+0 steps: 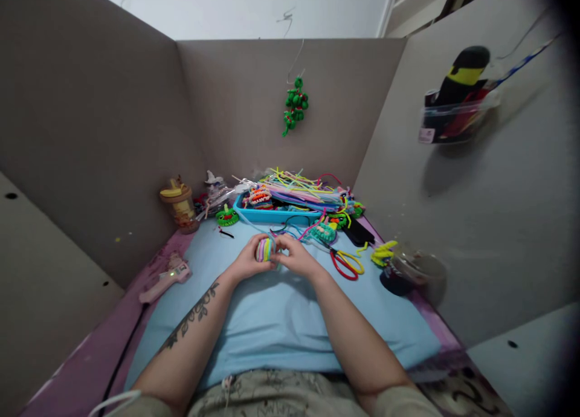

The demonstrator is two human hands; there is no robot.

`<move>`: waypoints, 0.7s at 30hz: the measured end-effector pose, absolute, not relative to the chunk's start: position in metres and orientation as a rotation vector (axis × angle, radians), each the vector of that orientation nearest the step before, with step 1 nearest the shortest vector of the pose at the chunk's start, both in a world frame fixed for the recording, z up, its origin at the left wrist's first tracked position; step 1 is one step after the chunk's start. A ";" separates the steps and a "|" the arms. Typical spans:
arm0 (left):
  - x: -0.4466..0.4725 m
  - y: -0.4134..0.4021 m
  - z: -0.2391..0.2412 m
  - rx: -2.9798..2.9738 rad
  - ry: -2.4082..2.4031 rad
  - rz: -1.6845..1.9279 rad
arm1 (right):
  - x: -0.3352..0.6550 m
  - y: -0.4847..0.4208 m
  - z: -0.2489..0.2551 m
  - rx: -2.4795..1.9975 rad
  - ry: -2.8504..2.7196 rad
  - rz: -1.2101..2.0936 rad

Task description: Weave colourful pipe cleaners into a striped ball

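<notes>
Both my hands meet over the light blue mat [272, 320] in the middle of the desk. My left hand [248, 261] and my right hand [295, 257] are closed together around a small coil of pastel pipe cleaners [265, 248], striped pink, yellow and purple. Just beyond them stands a blue tray [272, 215] heaped with several coloured pipe cleaners [303, 190]. Small finished fuzzy figures [324, 231] lie to the right of the coil.
Red-and-yellow scissors [347, 263] lie right of my hands. A pink glue gun [165, 278] rests at the left, a yellow cup [180, 204] behind it. A clear bowl [414, 271] sits at the right. Grey panels [90, 139] wall the desk; a green pipe-cleaner figure [295, 106] hangs on the back one.
</notes>
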State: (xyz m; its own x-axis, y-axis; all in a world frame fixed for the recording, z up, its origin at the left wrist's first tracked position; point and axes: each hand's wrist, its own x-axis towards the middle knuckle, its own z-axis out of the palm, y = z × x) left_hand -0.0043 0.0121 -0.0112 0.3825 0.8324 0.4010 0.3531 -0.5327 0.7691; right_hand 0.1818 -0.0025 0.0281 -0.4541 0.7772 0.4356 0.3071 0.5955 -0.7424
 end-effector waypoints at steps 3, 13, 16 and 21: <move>-0.003 0.013 -0.012 2.175 1.066 1.109 | 0.179 -0.003 0.028 -0.858 -1.924 0.842; -0.001 0.014 -0.014 2.286 1.079 1.161 | 0.178 0.004 0.022 -0.897 -1.695 1.005; -0.001 0.014 -0.014 2.303 1.095 1.165 | 0.177 0.005 0.019 -0.891 -1.652 1.078; 0.000 0.013 -0.012 2.320 1.042 1.170 | 0.176 0.009 0.017 -0.883 -1.528 1.104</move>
State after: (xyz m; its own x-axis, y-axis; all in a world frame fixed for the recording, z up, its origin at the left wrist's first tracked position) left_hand 0.0002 0.0127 -0.0121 0.3918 0.7394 0.5476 0.4586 -0.6729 0.5805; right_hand 0.1761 0.0090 0.0174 -0.2212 0.9262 0.3052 0.0015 0.3133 -0.9497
